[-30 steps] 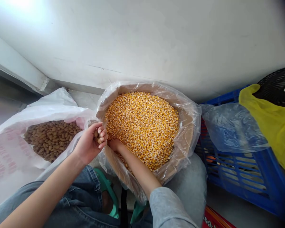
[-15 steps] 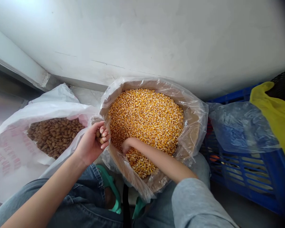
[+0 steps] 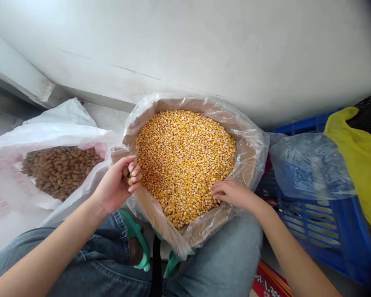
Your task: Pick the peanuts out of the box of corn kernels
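A large sack lined with clear plastic [image 3: 250,128] stands before me, filled with dried corn kernels [image 3: 185,156]. At its left rim my left hand [image 3: 119,181] is turned palm up, fingers curled round several brown nut-like pieces [image 3: 126,175]. Over the right side of the corn, my right hand [image 3: 231,193] touches the surface with bent fingers drawn together; whatever they may hold is hidden. On the left lies a white woven bag [image 3: 6,177] with similar brown nut-like pieces [image 3: 62,171] in its open mouth.
A blue plastic crate [image 3: 355,231] stands on the right, with a clear plastic bag [image 3: 312,165] and a yellow bag [image 3: 352,152] over it. A white wall [image 3: 204,45] rises behind the sack. A red printed packet [image 3: 268,282] lies low on the right.
My right hand has come up out of the lower left of the corn and moved right, to the near right side. My left hand keeps its hold on the brown pieces.
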`<move>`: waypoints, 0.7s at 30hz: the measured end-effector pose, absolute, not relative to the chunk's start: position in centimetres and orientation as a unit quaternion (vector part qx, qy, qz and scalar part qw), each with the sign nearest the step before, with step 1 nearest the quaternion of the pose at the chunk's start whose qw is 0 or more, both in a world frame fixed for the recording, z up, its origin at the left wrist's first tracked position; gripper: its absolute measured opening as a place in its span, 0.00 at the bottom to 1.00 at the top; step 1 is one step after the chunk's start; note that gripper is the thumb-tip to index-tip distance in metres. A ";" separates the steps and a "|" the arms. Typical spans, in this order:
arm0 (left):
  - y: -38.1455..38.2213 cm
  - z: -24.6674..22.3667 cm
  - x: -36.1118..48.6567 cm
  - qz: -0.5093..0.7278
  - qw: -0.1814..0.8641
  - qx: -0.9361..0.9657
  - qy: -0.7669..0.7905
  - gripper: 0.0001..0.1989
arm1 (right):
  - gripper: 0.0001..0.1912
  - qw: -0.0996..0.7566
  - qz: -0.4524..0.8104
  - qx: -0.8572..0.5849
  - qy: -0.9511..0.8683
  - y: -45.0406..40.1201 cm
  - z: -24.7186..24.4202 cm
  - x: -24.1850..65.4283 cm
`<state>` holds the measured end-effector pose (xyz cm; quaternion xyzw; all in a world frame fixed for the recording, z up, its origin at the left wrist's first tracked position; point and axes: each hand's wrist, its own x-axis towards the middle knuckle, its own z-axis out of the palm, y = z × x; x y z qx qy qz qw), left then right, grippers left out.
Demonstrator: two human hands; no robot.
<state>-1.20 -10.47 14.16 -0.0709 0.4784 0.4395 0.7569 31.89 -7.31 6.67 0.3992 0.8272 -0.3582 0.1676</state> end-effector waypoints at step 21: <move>-8.5 14.8 -2.1 0.468 0.750 -0.046 0.466 0.12 | 0.14 -0.280 -0.266 0.667 0.637 -8.5 5.5 32.6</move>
